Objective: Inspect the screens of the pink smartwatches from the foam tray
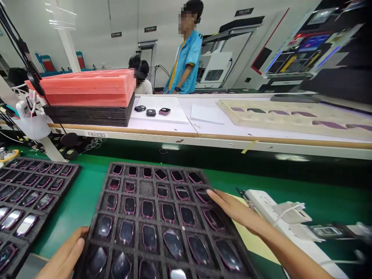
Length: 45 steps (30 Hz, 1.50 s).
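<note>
A black foam tray (147, 189) divided into compartments lies before me on the green mat. Dark, glossy watch-like pieces (149, 237) with purple rims fill most of its compartments; one in the second row holds none. My left hand (65, 254) grips the tray's left edge near the front, fingertips partly hidden by the edge. On the right edge, farther back, my right hand (232, 207) takes hold of the tray, fingers over the rim beside a piece in the second row; its thumb is hidden.
Another filled black tray (65, 179) lies at left. A white power strip (302, 236) with plugs stands at right. Above runs a shelf (209, 137) with pink foam (87, 87), several small dark pieces (151, 112) and a cream tray (261, 120). A person (187, 58) in blue stands beyond.
</note>
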{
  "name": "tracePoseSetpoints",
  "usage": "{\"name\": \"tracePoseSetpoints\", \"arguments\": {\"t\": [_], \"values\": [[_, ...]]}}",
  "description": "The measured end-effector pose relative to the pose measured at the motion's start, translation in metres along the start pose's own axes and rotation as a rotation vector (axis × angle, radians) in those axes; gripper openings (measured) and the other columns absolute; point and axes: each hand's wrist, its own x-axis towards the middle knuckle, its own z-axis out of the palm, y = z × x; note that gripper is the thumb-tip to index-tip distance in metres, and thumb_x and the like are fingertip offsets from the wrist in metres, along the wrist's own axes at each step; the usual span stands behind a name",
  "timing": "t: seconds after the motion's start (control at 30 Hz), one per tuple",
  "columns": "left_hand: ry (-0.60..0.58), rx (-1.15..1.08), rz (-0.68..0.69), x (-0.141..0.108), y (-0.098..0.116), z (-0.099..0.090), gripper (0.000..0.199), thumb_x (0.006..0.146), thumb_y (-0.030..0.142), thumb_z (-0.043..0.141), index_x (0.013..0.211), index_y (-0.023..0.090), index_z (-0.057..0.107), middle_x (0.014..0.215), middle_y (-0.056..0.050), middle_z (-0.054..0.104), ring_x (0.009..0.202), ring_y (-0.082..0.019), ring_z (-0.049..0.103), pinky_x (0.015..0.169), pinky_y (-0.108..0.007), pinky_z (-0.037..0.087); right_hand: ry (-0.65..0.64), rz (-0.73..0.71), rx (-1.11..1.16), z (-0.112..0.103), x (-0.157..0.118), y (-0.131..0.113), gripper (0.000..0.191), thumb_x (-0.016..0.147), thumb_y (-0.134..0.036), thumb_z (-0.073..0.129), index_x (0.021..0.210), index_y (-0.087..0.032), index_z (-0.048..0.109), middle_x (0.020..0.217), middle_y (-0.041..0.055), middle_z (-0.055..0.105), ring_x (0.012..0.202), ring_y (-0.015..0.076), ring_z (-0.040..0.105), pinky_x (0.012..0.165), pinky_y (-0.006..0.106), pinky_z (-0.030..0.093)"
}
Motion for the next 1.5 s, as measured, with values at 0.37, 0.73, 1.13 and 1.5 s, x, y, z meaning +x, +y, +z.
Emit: {"name": "tracePoseSetpoints", "arguments": {"t": [0.37, 0.73, 1.13, 1.5], "values": [[0.152, 0.792, 0.183, 0.169, 0.159, 0.009, 0.038, 0.089, 0.037, 0.063, 0.110, 0.005, 0.069, 0.116, -0.025, 0.064, 0.117, -0.041, 0.057, 0.099, -0.051, 0.048, -0.147, -0.564, -0.279, 0.024, 0.038, -0.200, 0.028, 0.103, -0.025, 0.060, 0.130, -0.019, 0.067, 0.124, 0.0145, 0.060, 0.123, 0.0316, 0.053, 0.104, 0.046, 0.040], [0.257, 0.338, 0.240, 0.196, 0.161, 0.017, 0.018, 0.074, 0.015, 0.067, 0.090, 0.013, 0.059, 0.094, -0.018, 0.066, 0.105, -0.038, 0.063, 0.093, -0.047, 0.047, -0.148, -0.529, 0.068, 0.074, 0.079, -0.245, 0.027, 0.075, -0.008, 0.081, 0.083, -0.015, 0.056, 0.101, 0.0106, 0.059, 0.109, 0.0337, 0.054, 0.092, 0.043, 0.040], [-0.301, -0.579, 0.400, 0.181, 0.230, 0.062, 0.040, 0.070, 0.045, 0.069, 0.088, 0.017, 0.049, 0.068, 0.004, 0.044, 0.053, -0.008, 0.039, 0.053, -0.023, 0.033, -0.362, -0.349, 1.168, 0.028, 0.063, -0.161, 0.066, 0.075, -0.056, 0.080, 0.120, -0.017, 0.053, 0.095, 0.0080, 0.067, 0.066, 0.0146, 0.062, 0.060, 0.025, 0.049], [-0.048, -0.351, 0.523, 0.179, 0.195, 0.095, 0.034, 0.084, 0.024, 0.059, 0.116, 0.016, 0.055, 0.110, -0.008, 0.061, 0.099, -0.020, 0.059, 0.088, -0.030, 0.048, -0.466, -0.400, 1.517, 0.047, 0.045, -0.144, 0.058, 0.084, -0.037, 0.090, 0.131, -0.020, 0.062, 0.094, 0.0033, 0.067, 0.081, 0.0164, 0.068, 0.077, 0.028, 0.056]]}}
